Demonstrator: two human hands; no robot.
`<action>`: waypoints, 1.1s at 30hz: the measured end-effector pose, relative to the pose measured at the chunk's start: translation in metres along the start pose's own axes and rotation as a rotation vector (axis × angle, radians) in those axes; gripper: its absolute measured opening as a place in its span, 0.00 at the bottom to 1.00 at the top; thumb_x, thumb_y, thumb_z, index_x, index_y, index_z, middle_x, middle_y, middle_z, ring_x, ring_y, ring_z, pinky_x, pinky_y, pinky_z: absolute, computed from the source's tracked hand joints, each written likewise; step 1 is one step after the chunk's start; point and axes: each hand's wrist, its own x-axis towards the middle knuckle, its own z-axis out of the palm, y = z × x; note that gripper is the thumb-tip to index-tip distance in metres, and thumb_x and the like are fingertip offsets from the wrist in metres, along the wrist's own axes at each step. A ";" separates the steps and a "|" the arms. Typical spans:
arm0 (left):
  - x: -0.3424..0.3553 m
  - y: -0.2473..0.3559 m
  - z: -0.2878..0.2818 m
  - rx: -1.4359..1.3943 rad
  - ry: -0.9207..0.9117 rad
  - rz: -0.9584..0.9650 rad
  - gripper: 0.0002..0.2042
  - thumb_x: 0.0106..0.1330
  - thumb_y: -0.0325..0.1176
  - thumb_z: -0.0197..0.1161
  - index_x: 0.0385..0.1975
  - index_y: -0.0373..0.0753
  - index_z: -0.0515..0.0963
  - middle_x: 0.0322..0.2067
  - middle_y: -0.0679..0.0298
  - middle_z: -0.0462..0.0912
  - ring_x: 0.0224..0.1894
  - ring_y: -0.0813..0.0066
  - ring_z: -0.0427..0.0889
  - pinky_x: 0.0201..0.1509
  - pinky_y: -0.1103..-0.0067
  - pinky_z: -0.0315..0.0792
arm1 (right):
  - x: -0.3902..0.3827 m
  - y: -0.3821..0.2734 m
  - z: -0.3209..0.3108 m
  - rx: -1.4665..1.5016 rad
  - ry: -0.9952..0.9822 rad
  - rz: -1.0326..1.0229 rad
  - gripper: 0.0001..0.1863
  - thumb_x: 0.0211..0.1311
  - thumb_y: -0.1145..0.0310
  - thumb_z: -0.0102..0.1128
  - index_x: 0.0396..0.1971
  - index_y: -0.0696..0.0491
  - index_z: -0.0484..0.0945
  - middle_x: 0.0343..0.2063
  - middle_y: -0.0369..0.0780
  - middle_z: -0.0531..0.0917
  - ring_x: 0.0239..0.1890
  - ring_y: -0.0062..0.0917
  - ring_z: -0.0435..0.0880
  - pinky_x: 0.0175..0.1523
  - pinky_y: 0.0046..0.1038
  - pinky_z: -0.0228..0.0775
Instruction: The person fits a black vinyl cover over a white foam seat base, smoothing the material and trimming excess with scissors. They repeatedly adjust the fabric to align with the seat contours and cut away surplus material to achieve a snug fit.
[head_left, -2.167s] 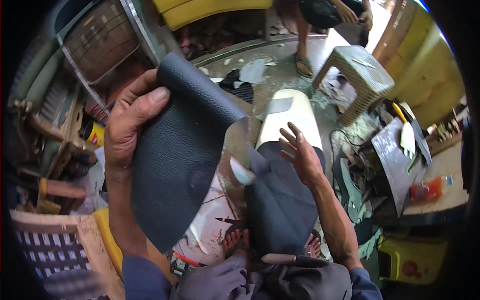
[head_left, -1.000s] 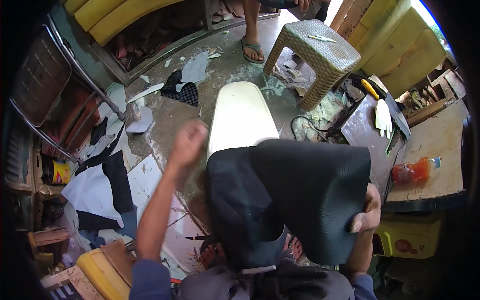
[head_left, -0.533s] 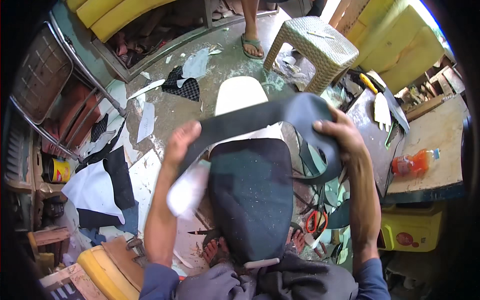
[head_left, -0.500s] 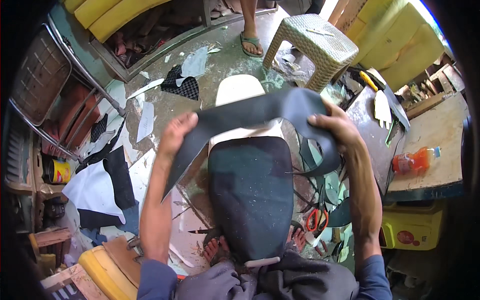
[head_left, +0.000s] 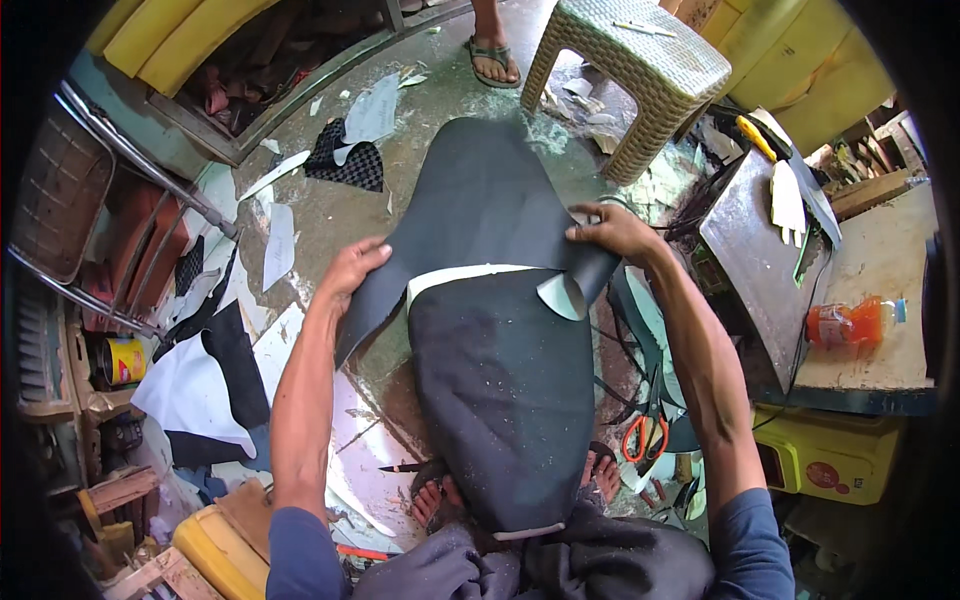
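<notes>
A long motorcycle seat (head_left: 505, 400) stands upright between my knees, its near part wrapped in dusty black cover. Over its far end lies a black vinyl sheet (head_left: 480, 200), and a thin strip of white foam (head_left: 475, 273) shows between the two. My left hand (head_left: 355, 268) pinches the sheet's left edge, where a flap hangs down. At the right edge, my right hand (head_left: 612, 232) grips the sheet with thumb on top. Just below that hand a corner curls over, baring a paler underside.
Orange-handled scissors (head_left: 645, 437) and dark offcuts lie right of the seat. A woven-pattern stool (head_left: 640, 60) stands far right, near another person's sandalled foot (head_left: 493, 62). An orange drink bottle (head_left: 855, 322) lies on the right-hand table. Scraps (head_left: 345, 155) litter the floor at left.
The vinyl sheet has come down from the air and spread over the seat's far white end, covering most of it. Both hands have kept hold of its sides.
</notes>
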 end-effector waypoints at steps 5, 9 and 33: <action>-0.014 -0.001 0.007 -0.057 -0.030 -0.073 0.20 0.68 0.40 0.71 0.52 0.32 0.80 0.41 0.61 0.88 0.37 0.78 0.87 0.43 0.81 0.81 | -0.010 0.026 0.002 0.143 0.034 -0.025 0.34 0.61 0.55 0.72 0.63 0.60 0.77 0.51 0.51 0.85 0.49 0.33 0.86 0.59 0.32 0.74; -0.021 -0.001 0.005 -0.010 -0.028 -0.050 0.19 0.67 0.39 0.72 0.51 0.32 0.80 0.40 0.60 0.88 0.37 0.78 0.87 0.42 0.81 0.81 | -0.023 0.014 -0.004 0.112 0.038 -0.003 0.34 0.61 0.53 0.73 0.61 0.59 0.78 0.51 0.51 0.85 0.49 0.33 0.86 0.58 0.32 0.75; -0.049 -0.083 -0.003 -0.186 0.030 -0.179 0.20 0.69 0.32 0.69 0.56 0.34 0.72 0.45 0.57 0.85 0.44 0.69 0.87 0.47 0.70 0.84 | -0.055 0.140 0.026 0.150 0.217 -0.066 0.33 0.61 0.48 0.70 0.61 0.54 0.79 0.38 0.42 0.83 0.43 0.27 0.79 0.50 0.31 0.71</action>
